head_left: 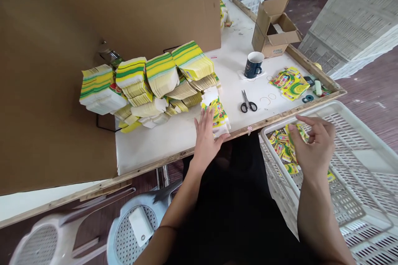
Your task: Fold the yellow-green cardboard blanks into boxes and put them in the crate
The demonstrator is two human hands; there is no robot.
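My left hand [205, 140] lies with its fingers stretched over printed yellow-and-green paper packets [220, 114] near the table's front edge. A white piece of paper [210, 95] sits just beyond its fingertips. Over the white plastic crate [338, 109] is my right hand [315, 147], its thumb and forefinger apart and the other fingers curled. Small yellow-green packets [280, 149] lie loose in the crate below it; one shows behind the thumb, and I see no grip on it. Left of my left hand stand stacked bundles of yellow, green and white packets [161, 72].
Black-handled scissors [248, 104], a dark mug [253, 66] and a packet pile [290, 83] are on the table. An open cardboard box [273, 35] stands behind. A large cardboard sheet [139, 8] rises at left. Below, a stool [124, 215] carries a white phone [141, 225].
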